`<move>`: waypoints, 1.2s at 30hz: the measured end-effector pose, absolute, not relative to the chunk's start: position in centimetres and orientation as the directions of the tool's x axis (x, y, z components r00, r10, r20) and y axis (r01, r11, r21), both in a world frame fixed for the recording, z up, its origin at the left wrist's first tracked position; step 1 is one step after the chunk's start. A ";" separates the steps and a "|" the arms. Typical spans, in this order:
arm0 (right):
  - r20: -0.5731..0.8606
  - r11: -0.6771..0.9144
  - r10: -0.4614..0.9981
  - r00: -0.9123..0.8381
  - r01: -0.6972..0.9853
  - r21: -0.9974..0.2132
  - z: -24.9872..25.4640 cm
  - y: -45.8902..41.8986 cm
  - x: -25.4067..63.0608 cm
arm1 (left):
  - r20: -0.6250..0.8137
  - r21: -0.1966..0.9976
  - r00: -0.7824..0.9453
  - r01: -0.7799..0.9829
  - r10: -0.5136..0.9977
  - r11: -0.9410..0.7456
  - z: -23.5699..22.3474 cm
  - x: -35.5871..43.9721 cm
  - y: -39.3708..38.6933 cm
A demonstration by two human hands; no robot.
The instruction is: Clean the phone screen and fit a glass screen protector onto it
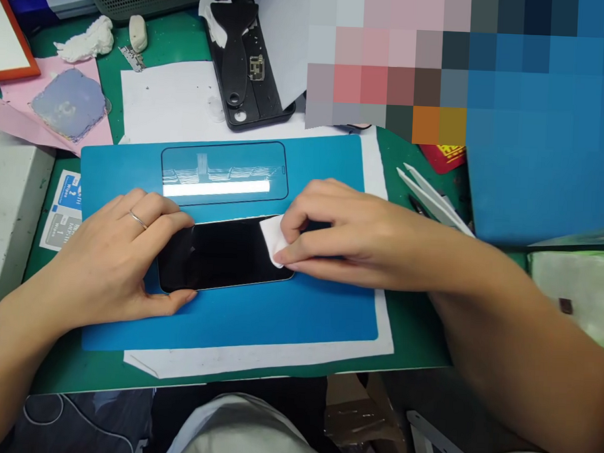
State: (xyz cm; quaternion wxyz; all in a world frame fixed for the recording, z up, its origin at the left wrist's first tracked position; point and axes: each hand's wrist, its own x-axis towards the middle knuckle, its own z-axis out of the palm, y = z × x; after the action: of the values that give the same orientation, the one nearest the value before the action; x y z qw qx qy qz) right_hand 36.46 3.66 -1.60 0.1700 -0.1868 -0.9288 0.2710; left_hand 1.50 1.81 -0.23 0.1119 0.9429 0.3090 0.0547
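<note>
A smartphone (pixel 225 253) with a black screen lies face up on a blue mat (pixel 218 323). My left hand (pixel 125 252) grips its left end, thumb on the near edge and fingers on the far edge. Pinched in the fingers of my right hand (pixel 326 234) is a white wipe (pixel 274 238), pressed on the right end of the screen. Just beyond the phone, a clear screen protector (pixel 224 173) with a black border rests on the mat and reflects a bright light.
Wipe packets (pixel 65 209) lie left of the mat. A black scraper (pixel 234 50) sits on a black phone case (pixel 265 85) at the back. White tweezers (pixel 436 199) are to the right. A grey-blue pad (pixel 70 103) lies on pink paper at far left.
</note>
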 end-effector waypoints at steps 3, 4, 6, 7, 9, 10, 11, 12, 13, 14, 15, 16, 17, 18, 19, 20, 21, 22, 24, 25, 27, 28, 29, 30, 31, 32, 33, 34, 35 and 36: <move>0.215 0.785 0.450 -0.867 0.268 -0.559 -1.6 3.6 36.4 | 0.039 0.273 0.789 0.581 0.613 -0.767 -0.3 1.6 1.8; 0.216 0.782 0.449 -0.867 0.265 -0.564 -1.6 3.6 36.4 | 0.041 0.282 0.784 0.585 0.619 -0.760 -0.4 1.6 1.8; 0.213 0.778 0.437 -0.874 0.248 -0.577 -1.5 3.5 36.4 | 0.048 0.295 0.779 0.587 0.626 -0.754 -0.4 1.7 1.8; 0.210 0.779 0.435 -0.876 0.249 -0.576 -1.5 3.5 36.4 | 0.052 0.298 0.780 0.584 0.624 -0.755 -0.4 1.8 1.7; 0.204 0.784 0.438 -0.875 0.262 -0.562 -1.5 3.5 36.3 | 0.056 0.302 0.787 0.574 0.615 -0.762 -0.3 1.9 1.7; 0.198 0.785 0.438 -0.877 0.266 -0.559 -1.5 3.5 36.3 | 0.056 0.302 0.791 0.568 0.610 -0.765 -0.2 1.9 1.7; 0.190 0.783 0.436 -0.880 0.267 -0.562 -1.5 3.5 36.3 | 0.057 0.301 0.795 0.563 0.604 -0.769 -0.2 2.0 1.7; 0.183 0.779 0.432 -0.883 0.264 -0.568 -1.5 3.4 36.3 | 0.057 0.300 0.799 0.559 0.599 -0.773 -0.1 2.0 1.6; 0.179 0.777 0.429 -0.886 0.260 -0.573 -1.5 3.4 36.3 | 0.058 0.296 0.802 0.555 0.595 -0.778 -0.1 2.0 1.7; 0.179 0.777 0.430 -0.885 0.261 -0.573 -1.5 3.4 36.3 | 0.065 0.290 0.806 0.549 0.589 -0.784 -0.1 2.0 1.7; 0.182 0.778 0.434 -0.882 0.266 -0.569 -1.5 3.4 36.3 | 0.072 0.283 0.809 0.544 0.583 -0.790 -0.1 2.0 1.7; 0.187 0.781 0.439 -0.879 0.270 -0.563 -1.5 3.4 36.4 | 0.080 0.277 0.812 0.540 0.579 -0.795 -0.1 2.0 1.7; 0.191 0.783 0.443 -0.876 0.274 -0.558 -1.5 3.4 36.4 | 0.087 0.274 0.813 0.537 0.576 -0.798 -0.2 2.0 1.7; 0.194 0.784 0.445 -0.874 0.276 -0.556 -1.6 3.4 36.4 | 0.095 0.273 0.814 0.532 0.573 -0.801 -0.3 1.9 1.8; 0.198 0.785 0.444 -0.874 0.273 -0.556 -1.6 3.4 36.5 | 0.102 0.272 0.816 0.527 0.569 -0.805 -0.3 1.9 1.8; 0.208 0.786 0.443 -0.872 0.266 -0.557 -1.6 3.5 36.5 | 0.105 0.274 0.817 0.524 0.566 -0.807 -0.3 1.8 1.8; 0.219 0.785 0.447 -0.867 0.263 -0.561 -1.7 3.5 36.5 | 0.103 0.276 0.818 0.524 0.566 -0.806 -0.3 1.8 1.8; 0.230 0.780 0.457 -0.859 0.263 -0.567 -1.7 3.5 36.5 | 0.097 0.278 0.817 0.526 0.568 -0.804 -0.3 1.7 1.8; 0.236 0.764 0.476 -0.847 0.265 -0.589 -1.8 3.6 36.4 | 0.072 0.278 0.812 0.541 0.579 -0.794 -0.1 1.6 1.8; 0.235 0.756 0.481 -0.845 0.263 -0.599 -1.9 3.7 36.3 | 0.057 0.275 0.809 0.551 0.585 -0.788 0.0 1.6 1.8; 0.236 0.755 0.474 -0.848 0.253 -0.606 -2.0 3.8 36.3 | 0.041 0.266 0.806 0.561 0.590 -0.784 0.1 1.5 1.7; 0.245 0.765 0.465 -0.851 0.247 -0.594 -2.0 3.8 36.2 | 0.039 0.263 0.806 0.562 0.591 -0.784 0.1 1.5 1.7; 0.259 0.781 0.454 -0.852 0.241 -0.576 -2.0 3.8 36.2 | 0.039 0.262 0.805 0.564 0.592 -0.783 0.1 1.6 1.7; 0.277 0.798 0.443 -0.853 0.235 -0.555 -2.0 3.8 36.2 | 0.039 0.263 0.803 0.567 0.595 -0.781 0.1 1.6 1.7; 0.294 0.813 0.432 -0.853 0.227 -0.536 -2.0 3.7 36.2 | 0.037 0.264 0.798 0.572 0.601 -0.776 0.0 1.6 1.7; 0.307 0.824 0.422 -0.853 0.220 -0.522 -1.9 3.6 36.2 | 0.034 0.267 0.793 0.579 0.608 -0.770 0.0 1.6 1.7; 0.314 0.829 0.416 -0.853 0.214 -0.517 -1.8 3.4 36.1 | 0.029 0.269 0.788 0.587 0.616 -0.764 0.0 1.7 1.7; 0.312 0.827 0.416 -0.854 0.213 -0.520 -1.7 3.3 36.1 | 0.023 0.273 0.783 0.594 0.622 -0.757 0.0 1.7 1.6; 0.302 0.821 0.419 -0.856 0.216 -0.528 -1.6 3.1 36.1 | 0.019 0.276 0.778 0.599 0.628 -0.752 0.0 1.7 1.6; 0.288 0.814 0.424 -0.859 0.223 -0.536 -1.4 2.9 36.0 | 0.018 0.280 0.775 0.602 0.631 -0.748 0.0 1.7 1.6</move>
State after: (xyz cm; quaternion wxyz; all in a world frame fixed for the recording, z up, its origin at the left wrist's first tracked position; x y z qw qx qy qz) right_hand 36.02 2.89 -1.44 0.2013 -0.1738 -0.9310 0.2502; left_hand 1.75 1.63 -0.04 0.1305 0.9331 0.3304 0.0559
